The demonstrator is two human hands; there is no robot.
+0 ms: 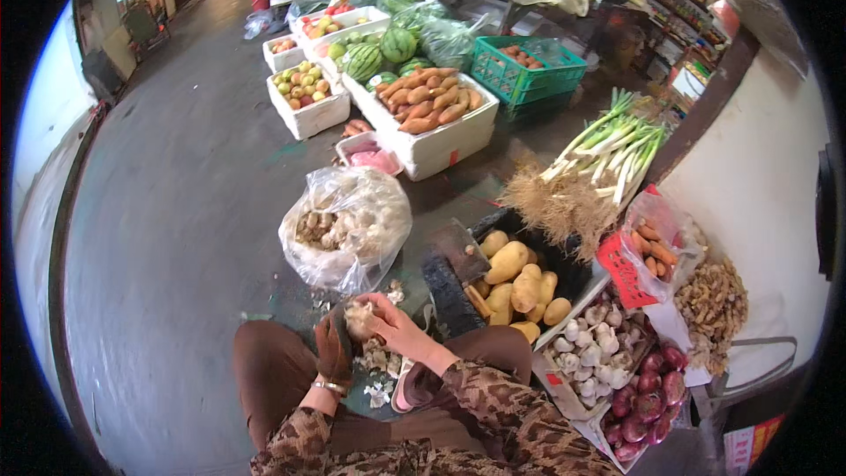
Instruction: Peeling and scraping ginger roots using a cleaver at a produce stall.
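Note:
My left hand, in a brown and dark glove with a metal band at the wrist, cups a garlic bulb from the left. Bare, my right hand pinches the same bulb from the right; its skin looks loose and ragged. Below both hands, garlic skins litter the floor between my knees. Just beyond them stands a clear plastic bag full of unpeeled garlic bulbs. White garlic bulbs fill a box by my right knee.
Potatoes lie in a black-lined crate, with a cleaver-like blade at its edge. Leeks, red onions, ginger and bagged carrots stand on the right. Ahead are sweet potatoes in a foam box.

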